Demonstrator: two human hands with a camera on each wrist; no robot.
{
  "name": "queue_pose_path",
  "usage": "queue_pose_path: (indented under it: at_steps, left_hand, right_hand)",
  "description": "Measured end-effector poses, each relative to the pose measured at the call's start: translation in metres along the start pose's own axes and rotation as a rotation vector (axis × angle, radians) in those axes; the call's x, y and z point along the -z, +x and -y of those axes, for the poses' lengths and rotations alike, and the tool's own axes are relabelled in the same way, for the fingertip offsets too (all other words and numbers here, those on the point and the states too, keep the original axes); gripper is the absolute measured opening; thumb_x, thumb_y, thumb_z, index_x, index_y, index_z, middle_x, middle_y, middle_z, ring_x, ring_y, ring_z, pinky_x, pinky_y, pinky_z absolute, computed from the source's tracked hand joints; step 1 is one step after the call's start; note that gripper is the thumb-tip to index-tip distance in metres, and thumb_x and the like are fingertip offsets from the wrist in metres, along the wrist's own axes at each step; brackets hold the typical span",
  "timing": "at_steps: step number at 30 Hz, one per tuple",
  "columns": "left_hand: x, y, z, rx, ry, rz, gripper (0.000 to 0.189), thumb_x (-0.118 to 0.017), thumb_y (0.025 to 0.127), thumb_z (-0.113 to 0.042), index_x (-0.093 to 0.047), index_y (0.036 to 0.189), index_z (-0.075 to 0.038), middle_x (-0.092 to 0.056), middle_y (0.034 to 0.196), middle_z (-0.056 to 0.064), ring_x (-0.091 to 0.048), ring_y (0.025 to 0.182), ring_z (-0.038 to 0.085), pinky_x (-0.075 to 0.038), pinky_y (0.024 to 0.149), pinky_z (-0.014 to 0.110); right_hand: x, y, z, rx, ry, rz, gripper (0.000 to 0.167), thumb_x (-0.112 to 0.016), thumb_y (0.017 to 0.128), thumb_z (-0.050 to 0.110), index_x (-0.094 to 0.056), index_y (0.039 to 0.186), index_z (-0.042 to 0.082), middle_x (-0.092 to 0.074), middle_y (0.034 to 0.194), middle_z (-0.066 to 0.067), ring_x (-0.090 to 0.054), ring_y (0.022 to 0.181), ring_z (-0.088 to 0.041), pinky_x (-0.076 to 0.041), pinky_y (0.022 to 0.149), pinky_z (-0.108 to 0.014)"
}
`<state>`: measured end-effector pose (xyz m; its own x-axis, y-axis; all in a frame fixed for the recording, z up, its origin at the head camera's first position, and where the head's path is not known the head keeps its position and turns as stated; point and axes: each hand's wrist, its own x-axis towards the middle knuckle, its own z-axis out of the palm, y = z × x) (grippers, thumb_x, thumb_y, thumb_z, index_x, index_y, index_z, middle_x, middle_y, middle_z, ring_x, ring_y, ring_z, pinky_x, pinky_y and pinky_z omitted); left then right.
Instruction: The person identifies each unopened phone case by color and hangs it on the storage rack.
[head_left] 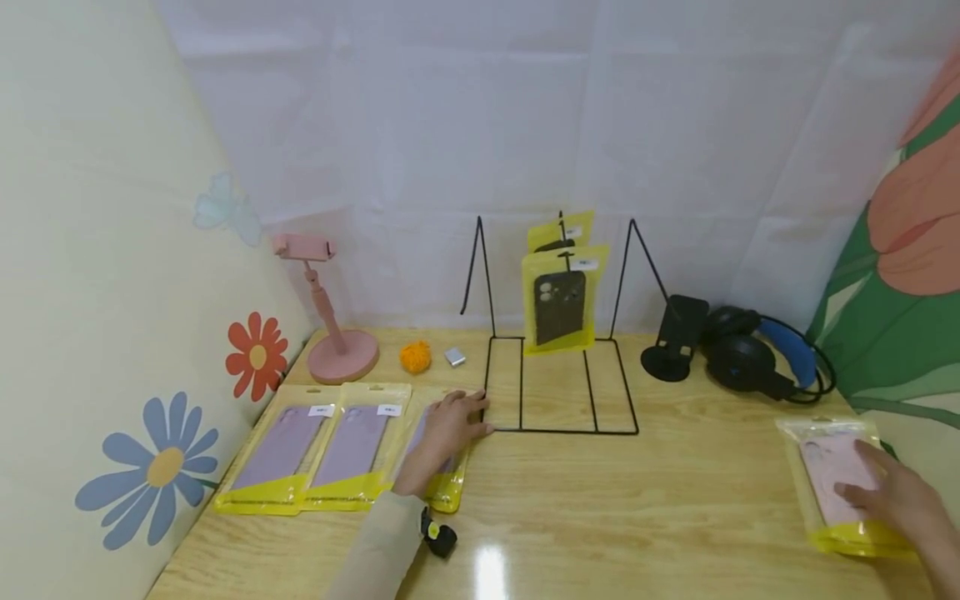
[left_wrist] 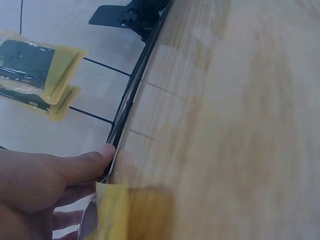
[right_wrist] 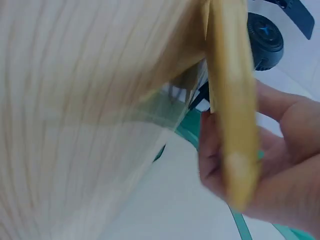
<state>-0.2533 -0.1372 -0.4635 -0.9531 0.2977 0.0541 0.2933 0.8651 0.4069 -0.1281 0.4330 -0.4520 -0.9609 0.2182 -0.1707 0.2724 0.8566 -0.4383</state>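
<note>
Over pale wood (head_left: pixel 637 508), the palm-down left hand (head_left: pixel 450 427) pinches a wire rack (head_left: pixel 561 431); the right hand (head_left: pixel 896 492), a packet (head_left: pixel 828 483).

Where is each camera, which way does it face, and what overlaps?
Head: on the head, facing forward and down at the table; left hand and right hand show.
Left wrist: on that wrist, looking past the left hand along the wire rack.
Right wrist: on that wrist, looking at the right hand gripping a yellow-edged packet.
Shared: wire rack in head and left wrist; headphones in head and right wrist.
</note>
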Motion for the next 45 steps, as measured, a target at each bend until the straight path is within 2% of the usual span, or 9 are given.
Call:
queue_pose_path:
  at_steps: [8, 11, 13, 16, 20, 24, 35, 39, 45]
  left_hand:
    - [-0.002, -0.002, 0.000, -0.006, 0.007, -0.004, 0.049, -0.071, 0.087, -0.030, -0.061, 0.131, -0.010, -0.050, 0.143, 0.002, -0.040, 0.133, 0.035, -0.030, 0.103, 0.059]
    - [-0.002, -0.002, 0.000, -0.008, 0.007, -0.006, 0.048, -0.071, 0.087, -0.030, -0.061, 0.130, -0.010, -0.050, 0.143, 0.002, -0.040, 0.133, 0.036, -0.030, 0.103, 0.059]
    - [-0.002, -0.003, 0.000, -0.009, 0.005, -0.009, 0.049, -0.071, 0.087, -0.030, -0.062, 0.130, -0.010, -0.051, 0.142, 0.003, -0.040, 0.133, 0.036, -0.030, 0.103, 0.059]
    - [-0.002, -0.002, 0.000, -0.009, 0.003, -0.013, 0.049, -0.072, 0.087, -0.030, -0.062, 0.130, -0.010, -0.051, 0.142, 0.003, -0.040, 0.133, 0.036, -0.030, 0.103, 0.059]
    - [-0.002, -0.002, 0.002, -0.006, 0.001, -0.009, 0.049, -0.071, 0.087, -0.031, -0.061, 0.131, -0.011, -0.050, 0.143, 0.002, -0.039, 0.134, 0.035, -0.029, 0.104, 0.059]
    - [-0.001, -0.002, 0.002, -0.006, -0.007, -0.012, 0.050, -0.071, 0.087, -0.031, -0.060, 0.131, -0.010, -0.049, 0.144, 0.002, -0.038, 0.134, 0.035, -0.028, 0.104, 0.059]
    - [-0.001, -0.001, 0.003, -0.011, 0.003, -0.011, 0.050, -0.071, 0.087, -0.031, -0.061, 0.131, -0.010, -0.051, 0.142, 0.004, -0.039, 0.133, 0.036, -0.030, 0.103, 0.059]
    - [-0.001, -0.001, 0.003, -0.020, 0.005, -0.018, 0.049, -0.071, 0.086, -0.030, -0.062, 0.129, -0.009, -0.052, 0.141, 0.005, -0.040, 0.132, 0.036, -0.031, 0.101, 0.060]
    - [0.000, 0.001, 0.001, -0.028, 0.014, -0.020, 0.048, -0.072, 0.086, -0.030, -0.063, 0.128, -0.009, -0.053, 0.140, 0.006, -0.041, 0.131, 0.037, -0.032, 0.101, 0.060]
  right_hand:
    - [-0.008, -0.002, 0.022, 0.114, 0.100, -0.206, 0.058, -0.059, 0.097, 0.024, -0.038, 0.138, -0.011, -0.038, 0.125, -0.048, -0.051, 0.097, -0.056, -0.049, 0.067, -0.049]
    - [-0.011, -0.004, 0.034, 0.161, 0.138, -0.274, 0.056, -0.060, 0.096, 0.023, -0.042, 0.140, -0.006, -0.050, 0.116, -0.041, -0.058, 0.081, -0.036, -0.045, 0.060, -0.032]
    - [-0.013, -0.007, 0.043, 0.202, 0.198, -0.293, 0.055, -0.060, 0.096, 0.025, -0.043, 0.143, 0.000, -0.056, 0.101, -0.027, -0.051, 0.073, -0.019, -0.039, 0.058, -0.026]
    - [-0.014, -0.013, 0.057, 0.273, 0.328, -0.293, 0.054, -0.062, 0.095, 0.028, -0.046, 0.144, 0.012, -0.057, 0.099, 0.007, -0.041, 0.073, -0.006, -0.034, 0.057, -0.017]
    - [-0.012, -0.020, 0.079, 0.328, 0.428, -0.263, 0.054, -0.064, 0.094, 0.028, -0.046, 0.145, 0.023, -0.046, 0.123, 0.030, -0.044, 0.095, 0.007, -0.037, 0.070, -0.005]
    - [-0.011, -0.026, 0.103, 0.418, 0.490, -0.235, 0.053, -0.063, 0.095, 0.022, -0.046, 0.145, 0.019, -0.042, 0.135, 0.027, -0.039, 0.112, 0.018, -0.036, 0.080, 0.000]
    - [-0.020, -0.043, 0.152, 0.578, 0.622, -0.294, 0.051, -0.064, 0.090, -0.002, -0.053, 0.139, 0.007, -0.054, 0.134, 0.015, -0.050, 0.104, 0.002, -0.041, 0.084, -0.006]
    - [-0.019, -0.048, 0.163, 0.613, 0.735, -0.303, 0.051, -0.063, 0.087, -0.010, -0.052, 0.137, 0.000, -0.059, 0.120, 0.017, -0.051, 0.093, -0.003, -0.040, 0.071, -0.007]
    - [-0.018, -0.050, 0.171, 0.658, 0.870, -0.296, 0.050, -0.060, 0.087, -0.015, -0.052, 0.135, -0.004, -0.052, 0.091, 0.002, -0.043, 0.075, -0.009, -0.032, 0.055, -0.024]
